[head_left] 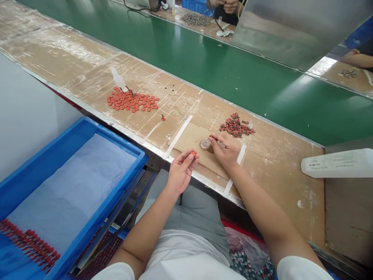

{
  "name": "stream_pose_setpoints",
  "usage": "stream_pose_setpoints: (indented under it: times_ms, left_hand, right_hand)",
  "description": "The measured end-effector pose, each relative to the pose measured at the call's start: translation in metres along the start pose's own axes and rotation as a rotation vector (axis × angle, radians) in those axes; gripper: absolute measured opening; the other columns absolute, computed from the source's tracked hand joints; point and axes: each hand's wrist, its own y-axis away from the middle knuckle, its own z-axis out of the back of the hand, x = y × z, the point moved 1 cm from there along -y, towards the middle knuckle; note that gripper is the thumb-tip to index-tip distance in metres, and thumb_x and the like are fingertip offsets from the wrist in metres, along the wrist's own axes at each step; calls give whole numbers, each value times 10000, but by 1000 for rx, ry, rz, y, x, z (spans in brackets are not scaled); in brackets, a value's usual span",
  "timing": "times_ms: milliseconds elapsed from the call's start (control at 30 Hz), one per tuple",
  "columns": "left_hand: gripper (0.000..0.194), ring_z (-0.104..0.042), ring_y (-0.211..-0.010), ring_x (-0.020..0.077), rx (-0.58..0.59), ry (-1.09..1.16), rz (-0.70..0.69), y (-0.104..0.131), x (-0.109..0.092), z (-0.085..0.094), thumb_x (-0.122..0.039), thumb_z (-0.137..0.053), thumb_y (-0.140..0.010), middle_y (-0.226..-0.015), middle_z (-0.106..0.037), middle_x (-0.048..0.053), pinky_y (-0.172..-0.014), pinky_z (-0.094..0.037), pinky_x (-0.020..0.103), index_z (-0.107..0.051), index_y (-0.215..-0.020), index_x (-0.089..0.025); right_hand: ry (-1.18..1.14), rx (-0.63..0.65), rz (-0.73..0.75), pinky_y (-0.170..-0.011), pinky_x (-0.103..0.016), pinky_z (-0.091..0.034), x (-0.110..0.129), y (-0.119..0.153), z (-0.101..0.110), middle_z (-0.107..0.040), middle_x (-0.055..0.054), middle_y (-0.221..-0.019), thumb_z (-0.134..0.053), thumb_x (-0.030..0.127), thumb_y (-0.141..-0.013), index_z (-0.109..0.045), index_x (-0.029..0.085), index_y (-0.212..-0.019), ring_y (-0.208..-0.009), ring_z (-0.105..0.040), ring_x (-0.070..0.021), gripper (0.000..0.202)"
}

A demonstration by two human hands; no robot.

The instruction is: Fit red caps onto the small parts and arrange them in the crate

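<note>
My left hand [183, 171] is closed in a pinch on a small round red disc [193, 154] above the bench's front edge. Between the fingertips of my right hand [225, 149] is a small dark-and-red piece [213, 136], too small to make out fully. Just beneath those fingertips, a small clear round dish [205, 144] stands on a taped-down piece of cardboard [192, 137]. Behind my right hand lies a pile of similar dark-and-red pieces [236, 125]. Many loose red discs [132, 102] are spread out farther left on the bench, and a single red piece [163, 117] lies apart.
A translucent squeeze bottle [119, 79] lies by the discs; a white bottle [338, 163] lies at right. Rows of red pieces [32, 245] sit in a blue tray [140, 157] at left. Beyond the bench runs a green belt [175, 50], with another person's hands [229, 6] behind.
</note>
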Motion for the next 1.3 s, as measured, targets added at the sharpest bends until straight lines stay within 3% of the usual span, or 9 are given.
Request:
stream_pose_setpoints:
  times_ms: [633, 767, 933, 1100, 1300]
  left_hand:
    - [225, -680, -882, 104, 2, 30, 2, 2, -3, 3, -140, -720, -736, -957, -721, 44, -861, -536, 202, -705, -960, -135]
    - [223, -678, -895, 102, 3, 29, 6, 3, -3, 3, -132, -719, -734, -973, -721, 46, -871, -533, 200, -706, -956, -140]
    - [231, -678, -878, 97, -8, 29, 23, 4, -2, -1, -147, -719, -739, -969, -721, 40, -837, -539, 192, -702, -969, -148]
    - [223, -680, -882, 100, -7, 43, 44, 10, 2, -6, -164, -718, -744, -970, -724, 41, -837, -534, 193, -701, -966, -146]
    - [213, -685, -888, 110, 29, 37, 79, 24, 5, -15, -182, -714, -752, -959, -730, 43, -878, -518, 219, -702, -962, -150]
  right_hand:
    - [25, 54, -88, -786, -363, -547, 1, 2, -2, -728, -54, -888, -659, 296, -803, -725, 238, -924, -820, -674, -193, 150]
    - [-57, -14, -237, -774, -358, -548, 1, 2, -1, -730, -49, -893, -688, 334, -776, -726, 231, -925, -789, -670, -180, 185]
    - [-390, -146, -550, -706, -315, -558, 2, 0, 1, -735, -41, -870, -754, 362, -704, -722, 200, -913, -766, -679, -163, 267]
    - [-548, -167, -694, -580, -262, -550, 30, 1, 12, -734, -31, -845, -785, 350, -671, -721, 197, -880, -629, -653, -122, 266]
    - [-552, -135, -665, -644, -309, -595, 83, 22, 23, -740, -21, -846, -782, 320, -684, -727, 215, -871, -709, -694, -164, 221]
